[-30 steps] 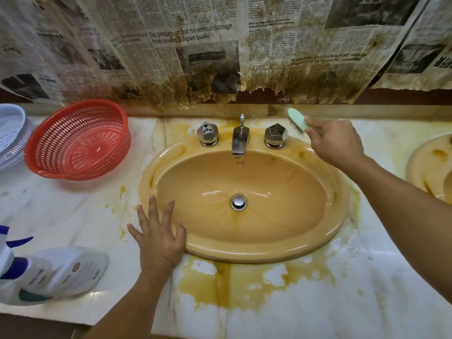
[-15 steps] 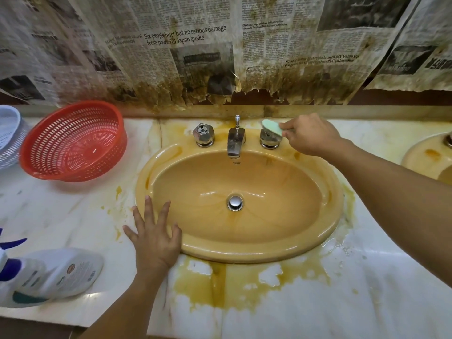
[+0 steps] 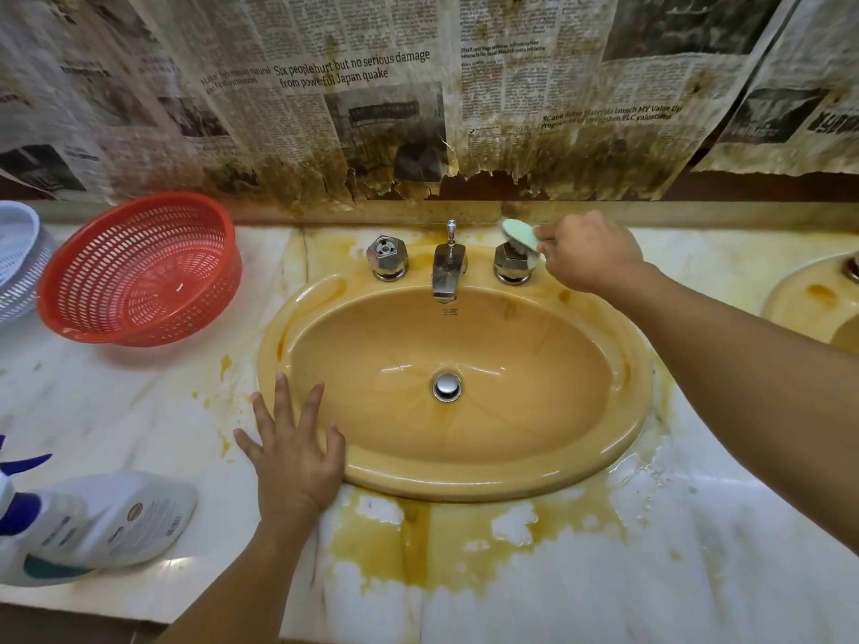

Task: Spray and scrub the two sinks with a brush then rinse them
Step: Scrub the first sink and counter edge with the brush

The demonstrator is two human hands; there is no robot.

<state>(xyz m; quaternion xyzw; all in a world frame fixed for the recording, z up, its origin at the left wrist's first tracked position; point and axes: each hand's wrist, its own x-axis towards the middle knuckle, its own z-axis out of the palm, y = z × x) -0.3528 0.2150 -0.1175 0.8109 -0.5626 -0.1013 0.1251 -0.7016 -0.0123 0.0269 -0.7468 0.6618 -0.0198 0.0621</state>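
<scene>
An orange-yellow oval sink (image 3: pixel 618 453) sits in the marble counter, with a chrome spout (image 3: pixel 447 271) and two faceted knobs behind the bowl. My right hand (image 3: pixel 590 255) grips a pale green brush (image 3: pixel 520 234), whose bristles press on top of the right knob (image 3: pixel 512 264). My left hand (image 3: pixel 293 450) lies flat with spread fingers on the counter at the sink's front left rim. A second sink (image 3: pixel 809 295) of the same colour shows partly at the right edge. A white spray bottle (image 3: pixel 107 522) with a blue trigger lies on its side at the front left.
A red plastic colander (image 3: pixel 139 271) stands at the back left, a white basket (image 3: pixel 18 258) beside it at the frame edge. Yellow-brown stains (image 3: pixel 446 546) and water spread on the marble in front of the sink. Stained newspaper (image 3: pixel 372 109) covers the wall behind.
My right hand has carried the brush leftward from behind the sink's right rim onto the right knob. My left hand has stayed flat at the sink's rim.
</scene>
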